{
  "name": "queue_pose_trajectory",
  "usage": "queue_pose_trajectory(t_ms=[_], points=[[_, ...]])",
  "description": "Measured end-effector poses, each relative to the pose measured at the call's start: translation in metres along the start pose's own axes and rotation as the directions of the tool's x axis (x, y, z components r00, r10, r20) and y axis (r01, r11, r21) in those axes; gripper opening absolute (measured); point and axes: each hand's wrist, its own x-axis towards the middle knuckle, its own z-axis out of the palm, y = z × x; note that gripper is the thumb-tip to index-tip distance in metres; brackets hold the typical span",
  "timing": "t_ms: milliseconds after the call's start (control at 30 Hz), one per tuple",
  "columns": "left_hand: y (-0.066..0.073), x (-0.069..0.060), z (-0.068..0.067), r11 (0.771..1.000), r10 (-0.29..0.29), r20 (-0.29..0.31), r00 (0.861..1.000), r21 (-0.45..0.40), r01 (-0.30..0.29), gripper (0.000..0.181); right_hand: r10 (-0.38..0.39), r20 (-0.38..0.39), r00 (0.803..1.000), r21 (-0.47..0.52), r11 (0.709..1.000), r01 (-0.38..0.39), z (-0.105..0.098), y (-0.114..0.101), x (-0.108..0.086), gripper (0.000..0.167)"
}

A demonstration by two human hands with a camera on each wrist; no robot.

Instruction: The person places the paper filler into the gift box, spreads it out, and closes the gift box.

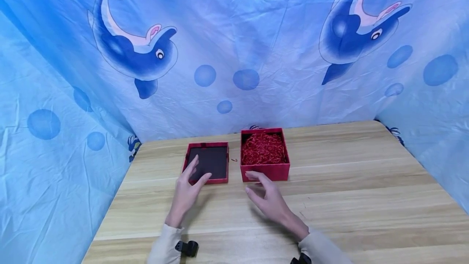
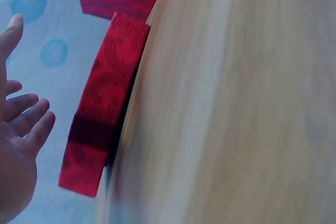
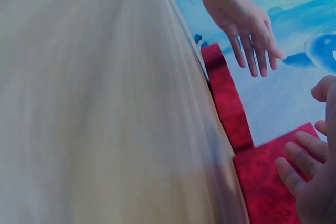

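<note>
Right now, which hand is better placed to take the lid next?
Left, probably: the left hand is empty and nearer the lid; the right hand is nearer the box.

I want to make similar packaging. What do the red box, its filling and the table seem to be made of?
Red box: perhaps stiff card covered in matte-looking fabric or paper; straight walls, swirls in the right wrist view.
Filling: likely shredded paper, finish unclear; thin, curled strands.
Table: wood or wood-look laminate, smooth; long grain bands run across it.
</note>
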Motion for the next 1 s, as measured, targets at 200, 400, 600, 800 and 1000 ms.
queue_pose_trajectory(t_ms=[200,400,600,800,1000], points=[[-0.006,-0.005,-0.009,0.997,-0.049,-0.004,0.999,0.065,0.049,0.078,0.03,0.044,0.999,-0.028,0.999,-0.028,0.015,0.0,-0.001,0.054],[-0.014,-0.009,-0.02,0.985,-0.102,-0.009,0.995,0.136,0.103,0.083,0.063,0.073,0.995,-0.039,0.997,-0.06,0.033,0.003,0.004,0.062],[-0.023,-0.012,-0.029,0.975,-0.157,-0.009,0.988,0.157,0.157,0.087,0.117,0.106,0.987,-0.056,0.992,-0.112,0.048,0.006,0.008,0.072],[-0.034,-0.012,-0.033,0.963,-0.216,0.023,0.976,0.173,0.209,0.097,0.143,0.075,0.987,-0.117,0.984,-0.133,0.063,0.012,0.016,0.072],[-0.042,-0.01,-0.034,0.952,-0.247,0.055,0.968,0.203,0.231,0.103,0.15,0.009,0.989,-0.197,0.97,-0.145,0.078,0.016,0.026,0.074]])
